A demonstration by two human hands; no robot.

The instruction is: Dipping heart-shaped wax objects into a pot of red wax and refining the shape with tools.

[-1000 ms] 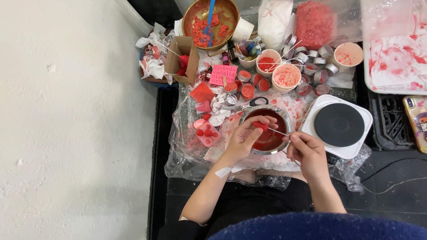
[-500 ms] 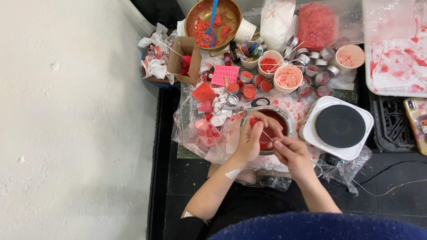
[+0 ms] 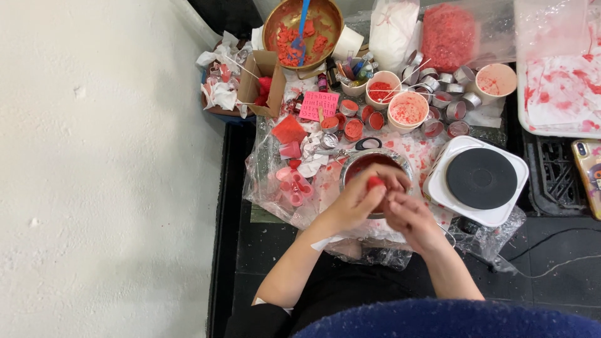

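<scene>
On the left of the plastic-covered table (image 3: 263, 188) sit one open cardboard box (image 3: 266, 81) with red pieces in it and a cluster of pink moulds (image 3: 293, 184), roughly half a dozen, which look emptied or not yet filled. Behind them stands one brass bowl (image 3: 303, 25) of red wax chunks with a blue spatula (image 3: 302, 28) in it. In the middle, about five small tins (image 3: 354, 119) already hold red wax, so some pouring seems done, while a heap of empty silver tins (image 3: 447, 87), too many to count surely, suggests much is left. The left hand (image 3: 354, 203) is closed around a small red piece (image 3: 374, 183), held over the metal pot (image 3: 375, 166) of dark red melted wax. The right hand (image 3: 410, 219) is just beside it, fingers bent; whether it pinches anything I cannot tell. Three paper cups (image 3: 407, 109) stand behind, and to the right is one white hotplate (image 3: 479, 178), its black top bare
</scene>
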